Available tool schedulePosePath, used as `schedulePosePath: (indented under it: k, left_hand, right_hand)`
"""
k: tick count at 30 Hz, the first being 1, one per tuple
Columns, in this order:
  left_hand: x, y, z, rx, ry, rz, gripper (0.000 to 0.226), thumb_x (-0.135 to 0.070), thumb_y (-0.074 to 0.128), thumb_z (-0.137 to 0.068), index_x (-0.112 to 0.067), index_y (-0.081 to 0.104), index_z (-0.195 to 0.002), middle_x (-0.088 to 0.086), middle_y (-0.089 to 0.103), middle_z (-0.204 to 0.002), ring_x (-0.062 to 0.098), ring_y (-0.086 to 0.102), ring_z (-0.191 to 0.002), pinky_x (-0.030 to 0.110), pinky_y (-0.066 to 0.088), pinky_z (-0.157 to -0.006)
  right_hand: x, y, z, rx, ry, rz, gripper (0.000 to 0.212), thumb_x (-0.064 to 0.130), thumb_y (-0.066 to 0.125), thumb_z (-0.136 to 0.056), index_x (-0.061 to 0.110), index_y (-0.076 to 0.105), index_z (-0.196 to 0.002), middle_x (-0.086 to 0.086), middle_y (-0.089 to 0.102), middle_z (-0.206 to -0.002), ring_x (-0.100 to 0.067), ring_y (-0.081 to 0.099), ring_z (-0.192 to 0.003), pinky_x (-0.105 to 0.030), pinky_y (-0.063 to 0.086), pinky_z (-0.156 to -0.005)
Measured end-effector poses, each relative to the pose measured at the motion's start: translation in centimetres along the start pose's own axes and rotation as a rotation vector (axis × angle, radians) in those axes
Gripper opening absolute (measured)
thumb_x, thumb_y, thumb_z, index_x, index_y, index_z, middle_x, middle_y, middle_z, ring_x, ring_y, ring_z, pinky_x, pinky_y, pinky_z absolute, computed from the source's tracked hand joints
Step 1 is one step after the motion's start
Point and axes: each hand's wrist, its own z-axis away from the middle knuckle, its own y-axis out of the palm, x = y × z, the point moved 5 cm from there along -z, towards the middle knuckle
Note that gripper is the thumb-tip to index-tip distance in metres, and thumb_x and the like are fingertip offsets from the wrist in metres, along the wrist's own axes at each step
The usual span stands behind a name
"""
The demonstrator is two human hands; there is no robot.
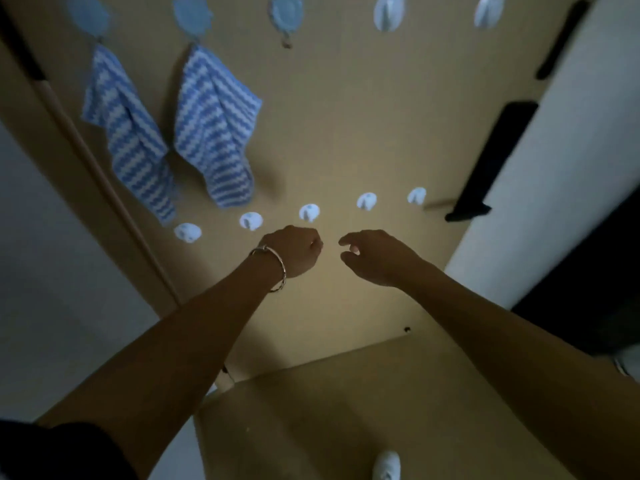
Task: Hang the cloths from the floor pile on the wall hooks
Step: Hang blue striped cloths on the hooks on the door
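Observation:
Two blue-and-white striped cloths hang on the tan wall board: one (128, 133) at the upper left, the other (214, 126) just right of it. Each hangs from a hook in the top row. The third top hook (286, 12) is bare, as are two white ones (388, 10) to its right. A lower row of several small white hooks (309, 212) is bare too. My left hand (294, 251), with a bangle on the wrist, is curled into a fist just below that row and holds nothing visible. My right hand (374, 254) hangs beside it, fingers loosely curled, empty. No floor pile is in view.
A white wall or door edge (554, 168) borders the board on the right, with dark hinges or brackets (491, 161) along it. A wooden frame strip (104, 174) runs down the left side. One more white hook (387, 464) sits on the lower tan panel.

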Motion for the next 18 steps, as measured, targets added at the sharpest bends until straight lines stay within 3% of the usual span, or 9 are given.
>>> schedulePosePath:
  k: [12, 16, 18]
  left_hand:
    - [-24.5, 9.5, 6.4, 0.366, 0.572, -0.204, 0.036, -0.037, 0.031, -0.098, -0.02, 0.059, -0.114, 0.006, 0.061, -0.115, 0.027, 0.055, -0.105, 0.033, 0.043, -0.084]
    - [-34.3, 11.6, 12.8, 0.419, 0.746, -0.231, 0.029, -0.034, 0.033, -0.095, -0.027, 0.05, -0.073, 0.007, 0.063, -0.101, 0.024, 0.054, -0.082, 0.029, 0.037, -0.067]
    - [-38.9, 12.6, 17.1, 0.427, 0.814, -0.225, 0.029, -0.034, 0.035, -0.095, -0.028, 0.055, -0.075, 0.008, 0.062, -0.102, 0.026, 0.055, -0.082, 0.029, 0.037, -0.067]
  right_hand:
    - [-15.7, 1.8, 22.2, -0.082, 0.545, -0.136, 0.038, 0.035, 0.044, -0.097, 0.027, 0.051, -0.134, -0.002, 0.053, -0.137, -0.022, 0.052, -0.121, -0.034, 0.042, -0.1]
    - [-19.7, 1.6, 33.2, -0.148, 0.706, -0.14, 0.034, 0.032, 0.044, -0.096, 0.024, 0.056, -0.127, -0.004, 0.057, -0.13, -0.025, 0.055, -0.114, -0.037, 0.046, -0.094]
    - [-20.9, 1.7, 39.4, -0.172, 0.764, -0.135, 0.03, 0.027, 0.044, -0.096, 0.018, 0.06, -0.119, -0.007, 0.06, -0.121, -0.028, 0.055, -0.109, -0.036, 0.045, -0.086]
